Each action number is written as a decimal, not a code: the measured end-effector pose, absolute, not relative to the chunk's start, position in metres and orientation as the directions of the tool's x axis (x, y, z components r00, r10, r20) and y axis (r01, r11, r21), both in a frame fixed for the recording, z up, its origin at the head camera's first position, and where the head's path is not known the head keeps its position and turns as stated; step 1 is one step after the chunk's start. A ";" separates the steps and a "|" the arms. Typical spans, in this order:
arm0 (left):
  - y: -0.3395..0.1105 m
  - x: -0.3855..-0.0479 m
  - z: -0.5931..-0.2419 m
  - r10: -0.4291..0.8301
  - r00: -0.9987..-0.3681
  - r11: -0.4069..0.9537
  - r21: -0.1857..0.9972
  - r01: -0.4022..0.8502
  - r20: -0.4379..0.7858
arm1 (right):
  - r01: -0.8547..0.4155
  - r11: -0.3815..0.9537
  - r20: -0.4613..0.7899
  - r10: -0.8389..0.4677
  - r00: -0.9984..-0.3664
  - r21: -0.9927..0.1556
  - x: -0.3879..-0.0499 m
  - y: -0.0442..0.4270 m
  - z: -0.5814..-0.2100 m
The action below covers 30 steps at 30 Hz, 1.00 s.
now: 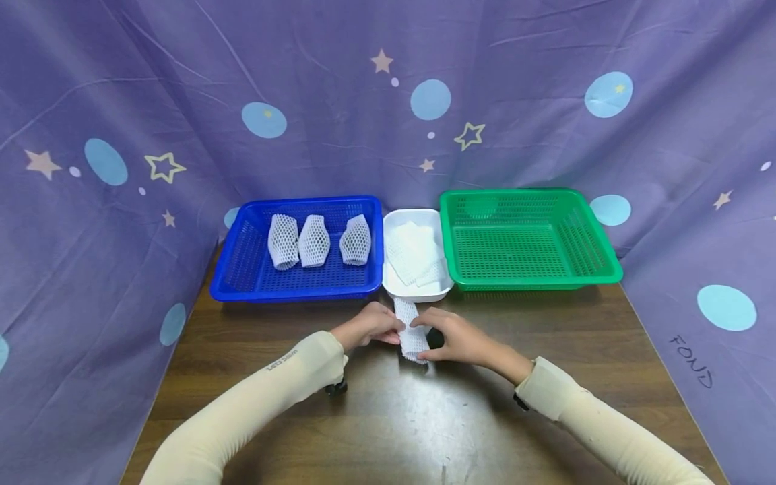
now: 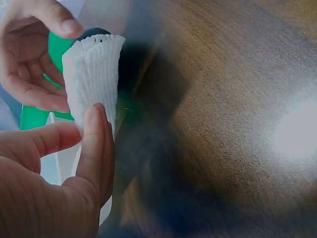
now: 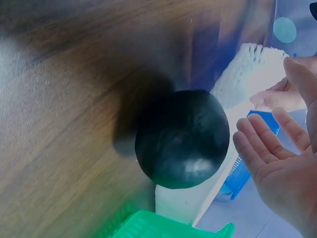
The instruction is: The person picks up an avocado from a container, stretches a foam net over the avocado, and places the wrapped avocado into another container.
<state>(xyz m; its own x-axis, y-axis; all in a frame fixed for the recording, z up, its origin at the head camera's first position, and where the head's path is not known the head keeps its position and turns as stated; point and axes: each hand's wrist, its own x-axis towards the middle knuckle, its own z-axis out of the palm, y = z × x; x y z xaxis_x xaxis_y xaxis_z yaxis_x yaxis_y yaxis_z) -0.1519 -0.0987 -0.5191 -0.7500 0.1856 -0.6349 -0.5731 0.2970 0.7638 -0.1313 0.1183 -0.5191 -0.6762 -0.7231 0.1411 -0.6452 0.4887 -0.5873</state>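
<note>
My left hand (image 1: 380, 323) pinches a white foam net sleeve (image 1: 412, 340) between thumb and straight fingers, as the left wrist view shows. The sleeve's ribbed mouth (image 2: 96, 42) faces away from that hand. My right hand (image 1: 457, 337) is beside the sleeve with thumb and fingers spread apart; whether it touches the net I cannot tell. A dark, round, glossy thing (image 3: 182, 140) lies close to the right hand, partly hidden by it in the head view. Only its top edge shows beyond the sleeve's mouth in the left wrist view.
A blue basket (image 1: 297, 294) at the left holds 3 net-wrapped items (image 1: 314, 241). Between the baskets, a white tray (image 1: 418, 296) contains flat foam nets (image 1: 415, 252). At the right sits a green basket (image 1: 533, 279). A purple curtain (image 1: 339, 135) surrounds the wooden table (image 1: 424, 431).
</note>
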 end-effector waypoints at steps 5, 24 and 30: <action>-0.098 -0.152 -0.517 0.180 -0.753 0.288 0.765 -0.576 -0.633 | -0.641 0.469 0.156 -0.720 -0.676 -0.607 -0.130 0.117 -0.521; -0.094 -0.134 -0.503 0.277 -0.750 0.403 0.782 -0.476 -0.600 | -0.623 0.433 0.282 -0.624 -0.729 -0.652 -0.128 0.117 -0.526; -0.090 -0.127 -0.499 0.337 -0.787 0.488 0.811 -0.324 -0.517 | -0.597 0.450 0.271 -0.600 -0.753 -0.664 -0.127 0.115 -0.527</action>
